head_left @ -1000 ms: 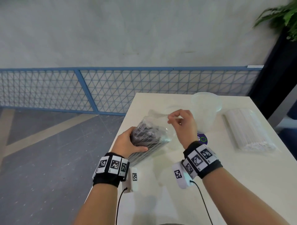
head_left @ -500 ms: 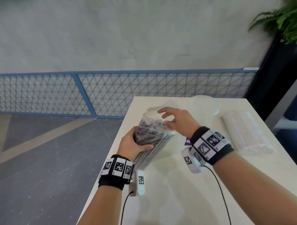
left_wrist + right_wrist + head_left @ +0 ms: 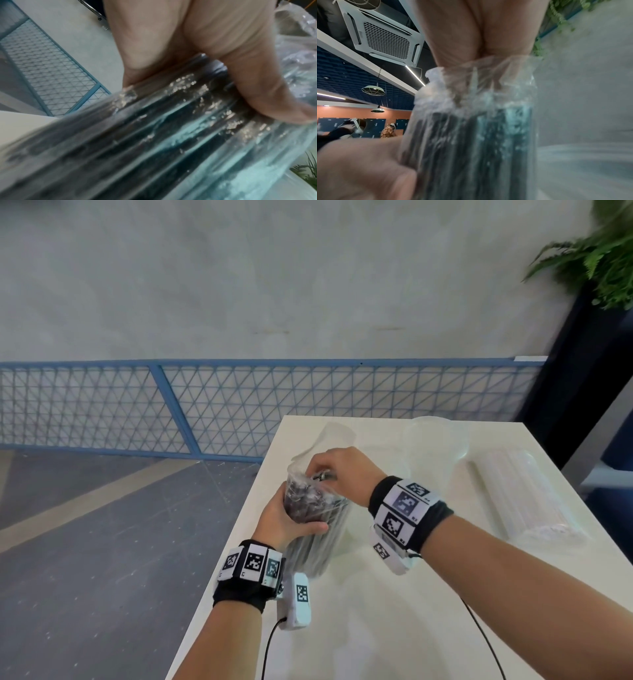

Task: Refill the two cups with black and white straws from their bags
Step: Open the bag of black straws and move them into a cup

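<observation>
A clear bag of black straws (image 3: 315, 542) stands nearly upright on the white table (image 3: 376, 628) near its left edge. My left hand (image 3: 291, 518) grips the bag around its upper part, thumb across the front (image 3: 257, 81). My right hand (image 3: 339, 470) is at the bag's open top; its fingers curl down into the mouth onto the straw tops. In the right wrist view the plastic mouth (image 3: 479, 70) wraps around those fingers and hides them. An empty clear cup (image 3: 435, 446) stands behind my right wrist. The sealed bag of white straws (image 3: 524, 498) lies flat at the right.
The table's left edge (image 3: 239, 542) runs just beside my left hand, with grey floor below. A blue mesh fence (image 3: 239, 405) stands beyond the table. A dark planter column with a green plant (image 3: 599, 251) rises at the far right corner.
My right hand left the bag's pulled-up top flap and came down into the bag's mouth. The left hand kept its grip while the bag stood more upright.
</observation>
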